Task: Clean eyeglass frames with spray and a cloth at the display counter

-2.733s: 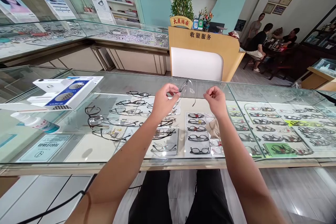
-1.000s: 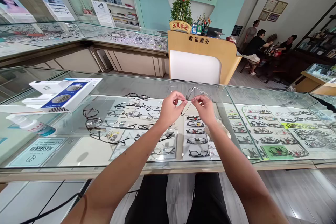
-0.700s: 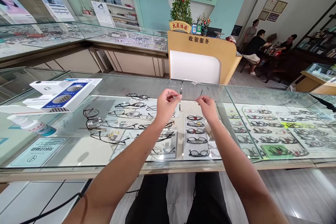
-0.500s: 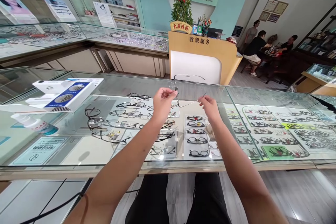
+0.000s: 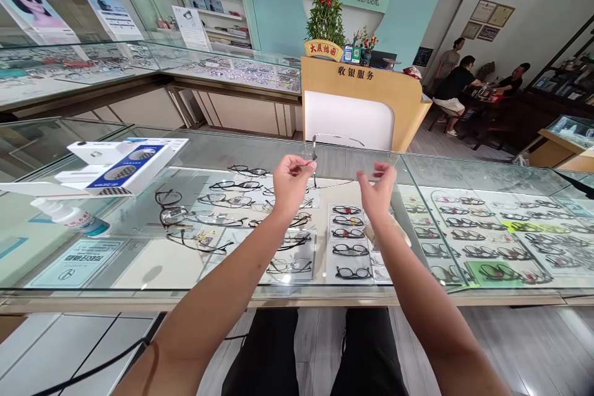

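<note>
Above the glass counter [image 5: 153, 275], my left hand [image 5: 291, 184] pinches the front of a pair of thin-framed eyeglasses [image 5: 315, 154] between thumb and fingers. The frame is held on edge, and both temples stretch out to the right. My right hand [image 5: 378, 187] is apart from the glasses, near the tip of the lower temple, with thumb and fingers spread and nothing between them. Under my right wrist lies a beige cloth [image 5: 400, 232], partly hidden by the forearm. Several eyeglasses [image 5: 350, 250] sit in rows below my hands.
On the left stand an opened white-and-blue box [image 5: 127, 170] and a spray bottle [image 5: 69, 216]. More eyeglasses [image 5: 499, 250] fill the right-hand case. Beyond the counter is a wooden cashier desk [image 5: 366, 96] with a plant [image 5: 325, 18]. Several people [image 5: 457, 86] are at the back right.
My right hand has let go of the temple tip and moved slightly right, its fingers opening. My left hand keeps its hold on the eyeglasses. The view has shifted a little.
</note>
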`<state>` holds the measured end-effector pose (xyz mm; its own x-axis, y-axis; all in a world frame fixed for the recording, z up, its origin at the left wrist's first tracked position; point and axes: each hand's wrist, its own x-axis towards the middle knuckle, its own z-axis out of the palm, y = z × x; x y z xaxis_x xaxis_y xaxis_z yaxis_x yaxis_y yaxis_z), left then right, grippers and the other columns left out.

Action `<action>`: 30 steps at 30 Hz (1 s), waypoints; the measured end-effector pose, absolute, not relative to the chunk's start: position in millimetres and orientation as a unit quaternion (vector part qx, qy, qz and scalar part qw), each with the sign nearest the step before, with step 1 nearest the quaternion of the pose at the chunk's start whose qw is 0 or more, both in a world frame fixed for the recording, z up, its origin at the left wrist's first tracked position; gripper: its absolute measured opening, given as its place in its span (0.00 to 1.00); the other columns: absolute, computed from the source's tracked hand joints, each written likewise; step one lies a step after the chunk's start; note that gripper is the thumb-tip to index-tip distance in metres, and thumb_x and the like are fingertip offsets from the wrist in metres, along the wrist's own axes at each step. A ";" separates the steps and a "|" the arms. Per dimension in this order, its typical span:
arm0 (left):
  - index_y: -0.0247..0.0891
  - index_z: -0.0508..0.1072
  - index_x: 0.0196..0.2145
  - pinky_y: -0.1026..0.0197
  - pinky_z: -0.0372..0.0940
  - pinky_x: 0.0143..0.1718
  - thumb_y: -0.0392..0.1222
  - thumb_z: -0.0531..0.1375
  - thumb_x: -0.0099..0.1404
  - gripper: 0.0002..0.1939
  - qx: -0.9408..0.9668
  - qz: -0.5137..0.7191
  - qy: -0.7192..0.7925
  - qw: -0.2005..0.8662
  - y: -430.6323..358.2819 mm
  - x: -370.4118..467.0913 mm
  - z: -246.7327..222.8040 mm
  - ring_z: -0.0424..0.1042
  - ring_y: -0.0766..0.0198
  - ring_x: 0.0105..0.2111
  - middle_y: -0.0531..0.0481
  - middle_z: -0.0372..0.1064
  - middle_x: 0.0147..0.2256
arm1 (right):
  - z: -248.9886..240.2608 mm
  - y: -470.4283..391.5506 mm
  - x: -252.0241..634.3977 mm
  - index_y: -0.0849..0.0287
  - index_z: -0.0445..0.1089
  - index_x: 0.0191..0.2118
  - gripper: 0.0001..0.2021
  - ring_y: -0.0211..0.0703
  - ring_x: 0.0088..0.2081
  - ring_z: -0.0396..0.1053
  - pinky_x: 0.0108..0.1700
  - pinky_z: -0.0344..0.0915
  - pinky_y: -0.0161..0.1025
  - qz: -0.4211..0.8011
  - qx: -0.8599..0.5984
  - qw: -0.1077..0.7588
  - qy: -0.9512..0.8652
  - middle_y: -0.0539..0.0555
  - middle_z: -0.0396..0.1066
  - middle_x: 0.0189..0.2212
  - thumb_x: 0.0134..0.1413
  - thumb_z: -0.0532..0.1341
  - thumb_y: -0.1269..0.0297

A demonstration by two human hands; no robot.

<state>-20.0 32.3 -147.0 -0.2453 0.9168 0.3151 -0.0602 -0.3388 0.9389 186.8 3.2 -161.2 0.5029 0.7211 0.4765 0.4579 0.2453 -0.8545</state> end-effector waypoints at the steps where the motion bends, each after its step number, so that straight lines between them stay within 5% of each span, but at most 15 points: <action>1: 0.44 0.69 0.35 0.56 0.67 0.40 0.52 0.73 0.59 0.18 0.500 0.651 0.439 0.367 30.3 -18.5 -147.1 0.71 0.62 0.34 0.48 0.81 0.41 | -159.3 -0.5 184.2 0.50 0.69 0.53 0.19 0.57 0.53 0.72 0.57 0.70 0.57 0.058 -0.588 0.614 -0.523 0.62 0.73 0.55 0.60 0.68 0.53; 7: 0.44 0.69 0.34 0.56 0.64 0.37 0.52 0.73 0.61 0.17 0.548 0.604 0.414 0.404 13.8 -4.4 -147.3 0.68 0.63 0.31 0.49 0.82 0.39 | -158.7 -10.5 163.2 0.49 0.74 0.60 0.19 0.60 0.63 0.72 0.65 0.68 0.59 0.148 -0.481 0.497 -0.707 0.61 0.77 0.60 0.67 0.66 0.55; 14: 0.43 0.72 0.33 0.55 0.64 0.37 0.51 0.73 0.62 0.15 0.599 0.561 0.388 0.420 8.3 0.1 -147.1 0.72 0.61 0.33 0.49 0.83 0.40 | -163.6 -8.0 160.5 0.50 0.76 0.49 0.09 0.59 0.58 0.77 0.61 0.71 0.56 0.192 -0.469 0.479 -0.717 0.60 0.82 0.55 0.69 0.63 0.57; 23: 0.44 0.77 0.40 0.54 0.66 0.45 0.45 0.66 0.72 0.04 0.658 0.542 0.416 0.315 -15.9 -21.2 -126.8 0.78 0.58 0.43 0.48 0.84 0.50 | -164.6 -4.3 173.7 0.52 0.79 0.49 0.16 0.60 0.54 0.77 0.61 0.69 0.59 0.177 -0.463 0.491 -0.716 0.62 0.83 0.54 0.70 0.63 0.46; 30: 0.42 0.76 0.39 0.58 0.67 0.45 0.46 0.64 0.72 0.07 0.559 0.656 0.487 0.140 -60.3 -117.7 -131.6 0.74 0.61 0.39 0.50 0.77 0.37 | -170.8 -4.1 178.7 0.53 0.80 0.46 0.21 0.60 0.56 0.77 0.62 0.68 0.59 0.157 -0.476 0.484 -0.718 0.62 0.83 0.56 0.73 0.59 0.42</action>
